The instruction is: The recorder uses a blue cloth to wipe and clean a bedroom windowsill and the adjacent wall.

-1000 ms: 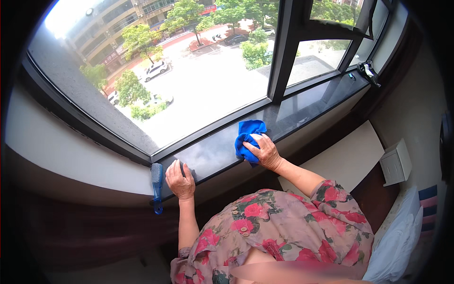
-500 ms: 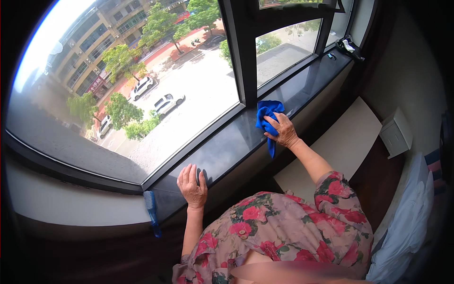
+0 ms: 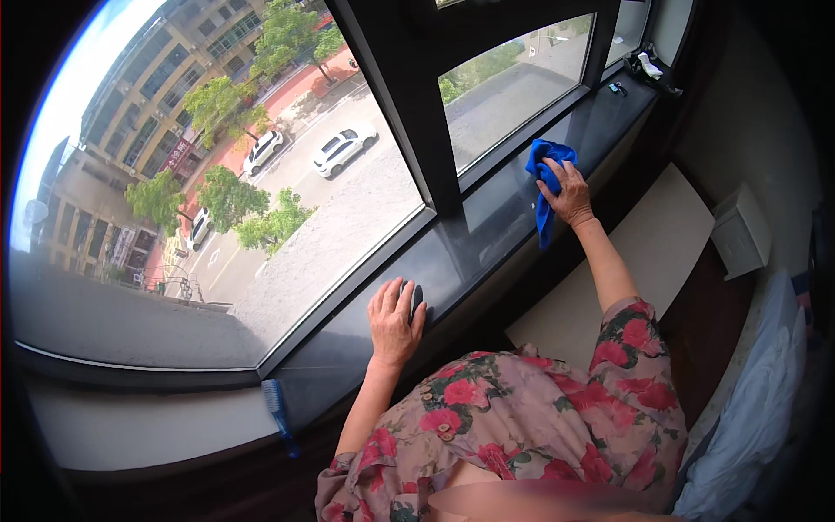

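A bunched blue cloth (image 3: 545,163) lies under my right hand (image 3: 570,193), whose fingers grip it against the dark, shiny window sill (image 3: 500,216). One end of the cloth hangs down over the sill's near edge. Further left along the same sill, my left hand (image 3: 393,324) rests with its fingers stretched and holds nothing. A dark patch shows beside its fingers; I cannot tell whether it is a shadow or reflection. At the sill's left end lies a blue brush (image 3: 277,409), bristles toward the window, its handle reaching past the edge.
The large window frame (image 3: 396,130) borders the sill. At the far right end sit a black and white bundle (image 3: 651,70) and a small dark item (image 3: 617,89). Below on the right are a pale board (image 3: 622,244), a white cabinet (image 3: 739,230) and light bedding (image 3: 752,400).
My right hand has moved the blue cloth farther right along the sill. My left hand has also shifted right and stays flat. Outside, a white car has moved right.
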Motion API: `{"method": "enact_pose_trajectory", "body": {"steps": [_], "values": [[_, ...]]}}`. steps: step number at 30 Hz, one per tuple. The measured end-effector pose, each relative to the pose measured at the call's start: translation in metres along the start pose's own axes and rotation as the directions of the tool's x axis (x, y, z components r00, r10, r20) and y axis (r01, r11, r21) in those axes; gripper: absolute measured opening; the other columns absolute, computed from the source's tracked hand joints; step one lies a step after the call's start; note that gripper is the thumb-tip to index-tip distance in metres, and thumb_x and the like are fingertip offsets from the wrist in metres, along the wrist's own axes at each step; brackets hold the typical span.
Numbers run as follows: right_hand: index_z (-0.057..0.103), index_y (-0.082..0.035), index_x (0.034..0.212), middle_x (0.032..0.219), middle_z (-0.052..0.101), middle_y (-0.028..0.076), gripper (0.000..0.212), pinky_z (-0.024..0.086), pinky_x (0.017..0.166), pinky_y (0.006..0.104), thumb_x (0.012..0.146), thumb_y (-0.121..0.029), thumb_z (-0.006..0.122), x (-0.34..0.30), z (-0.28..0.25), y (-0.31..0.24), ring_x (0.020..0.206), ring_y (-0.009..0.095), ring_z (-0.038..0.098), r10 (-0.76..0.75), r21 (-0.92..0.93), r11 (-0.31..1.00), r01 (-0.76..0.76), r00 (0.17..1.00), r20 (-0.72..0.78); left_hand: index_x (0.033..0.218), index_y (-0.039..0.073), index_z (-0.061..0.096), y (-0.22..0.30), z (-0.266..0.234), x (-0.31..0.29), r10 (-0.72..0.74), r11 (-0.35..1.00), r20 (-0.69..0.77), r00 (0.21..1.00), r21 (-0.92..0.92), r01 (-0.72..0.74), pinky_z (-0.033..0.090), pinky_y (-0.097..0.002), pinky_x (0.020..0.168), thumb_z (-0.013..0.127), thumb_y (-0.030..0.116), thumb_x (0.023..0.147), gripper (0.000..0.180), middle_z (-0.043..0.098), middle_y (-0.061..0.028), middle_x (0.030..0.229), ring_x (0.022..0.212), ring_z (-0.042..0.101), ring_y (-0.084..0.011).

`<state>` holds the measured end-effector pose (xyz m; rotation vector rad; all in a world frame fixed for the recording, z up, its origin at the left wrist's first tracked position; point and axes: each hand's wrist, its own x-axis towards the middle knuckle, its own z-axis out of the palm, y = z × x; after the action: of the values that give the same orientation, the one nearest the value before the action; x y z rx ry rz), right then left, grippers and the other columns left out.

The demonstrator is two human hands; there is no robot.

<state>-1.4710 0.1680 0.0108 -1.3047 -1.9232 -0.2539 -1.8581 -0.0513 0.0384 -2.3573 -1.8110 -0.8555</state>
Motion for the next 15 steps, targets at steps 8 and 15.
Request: {"method": "enact_pose_trajectory", "body": {"steps": [8,15], "values": [[0.065,-0.014,0.123,0.098,0.06,0.013,0.043,0.051,0.088,0.0441,0.087,-0.035,0.072,0.008,0.009,-0.008,0.093,0.034,0.062,0.075,-0.04,0.996,-0.077,0.996,-0.053,0.125,0.004,0.063,0.002,0.015,0.024,-0.049,0.999,0.062,0.997,-0.016,0.05,0.041,-0.0464,0.105,0.073,0.02,0.085,0.044,0.06,-0.0161,0.13,0.124,0.053,-0.036],[0.065,-0.014,0.123,0.099,0.06,0.014,0.044,0.051,0.088,0.0444,0.086,-0.034,0.073,0.007,0.009,-0.02,0.093,0.035,0.062,0.077,0.002,0.997,-0.078,0.994,-0.072,0.121,0.001,0.065,0.0,0.016,0.034,-0.088,0.995,0.013,0.996,-0.04,0.089,0.044,-0.0454,0.102,0.072,0.015,0.086,0.039,0.062,-0.0167,0.126,0.12,0.056,-0.037]]}}
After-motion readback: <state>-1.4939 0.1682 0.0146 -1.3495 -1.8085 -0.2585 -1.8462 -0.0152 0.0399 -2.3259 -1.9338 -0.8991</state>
